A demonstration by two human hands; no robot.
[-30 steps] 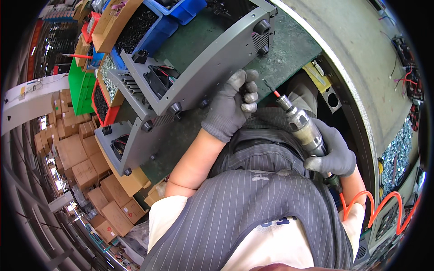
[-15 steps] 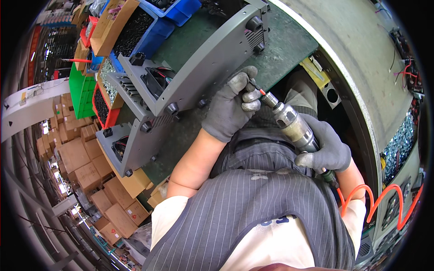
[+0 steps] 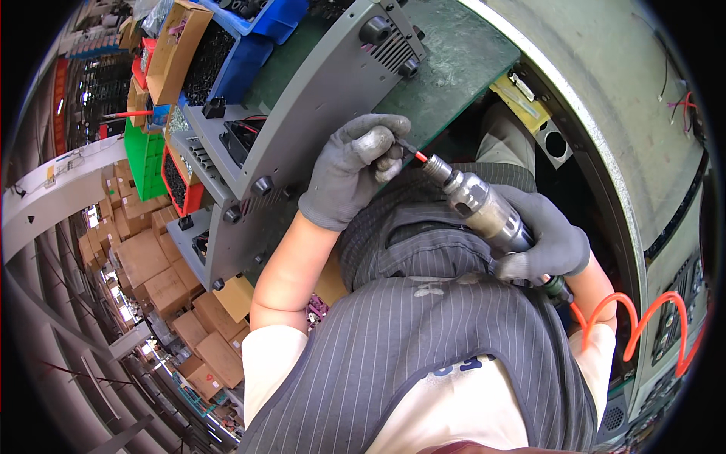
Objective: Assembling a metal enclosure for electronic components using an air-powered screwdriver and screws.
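My right hand point(image 3: 546, 236), in a dark grey work glove, grips a silver and black air screwdriver point(image 3: 488, 212) tilted up to the left. Its thin bit point(image 3: 420, 157) has a red band and points at my left hand point(image 3: 352, 163). That hand wears the same kind of glove, worn pale at the fingertips. Its fingers are curled closed at the bit's tip, around something small and dark that I cannot make out. Just beyond it stands a grey metal casing point(image 3: 314, 91) with black round feet and vent slots, a black fan point(image 3: 240, 138) inside it.
Another grey casing point(image 3: 219, 253) stands nearer on the green bench top point(image 3: 461, 57). Blue bins point(image 3: 240, 64), a red bin point(image 3: 180, 181) of dark small parts and a green crate point(image 3: 144, 160) lie at the left. A coiled orange hose point(image 3: 631, 321) runs from the driver. Cardboard boxes point(image 3: 151, 265) are stacked beyond.
My left hand has shifted to the left, still curled at the bit's tip. The screwdriver has moved slightly left and tipped flatter. The casings and bins sit further left in the picture.
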